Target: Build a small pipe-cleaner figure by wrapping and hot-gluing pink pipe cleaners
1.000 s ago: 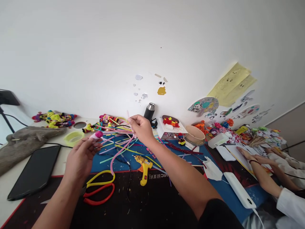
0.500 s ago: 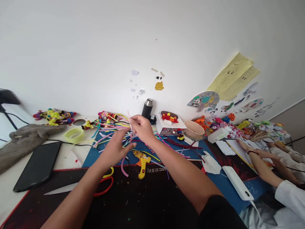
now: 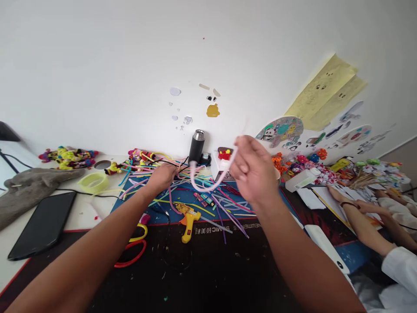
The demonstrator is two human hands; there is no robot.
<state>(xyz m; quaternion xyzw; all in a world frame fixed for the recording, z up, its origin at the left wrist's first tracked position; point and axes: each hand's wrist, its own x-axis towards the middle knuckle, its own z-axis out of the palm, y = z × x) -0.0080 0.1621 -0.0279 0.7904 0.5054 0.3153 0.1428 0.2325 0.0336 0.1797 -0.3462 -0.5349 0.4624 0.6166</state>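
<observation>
My right hand (image 3: 256, 169) is raised in front of the wall, its fingers pinched on a pale pink pipe cleaner (image 3: 210, 189). The strip hangs in a loose U to the left, and its free end is blurred. Over the pile of coloured pipe cleaners (image 3: 195, 178), my left hand (image 3: 163, 177) reaches in among the strips. Its fingertips are hidden there, so I cannot tell whether they grip one. A yellow glue gun (image 3: 188, 224) lies on the mat between my forearms. Scissors (image 3: 138, 248) with red and yellow handles are partly covered by my left forearm.
A black flask (image 3: 196, 148) stands behind the pile. At the left are a black phone (image 3: 42, 224), yellow tape (image 3: 93, 181) and pipe-cleaner dolls (image 3: 68, 158). A white power bank (image 3: 325, 248) lies at the right, near another person's arms (image 3: 368, 226).
My hands were close together over the pile. The right hand has swung right and up with the pink pipe cleaner. The left hand has moved forward into the pile.
</observation>
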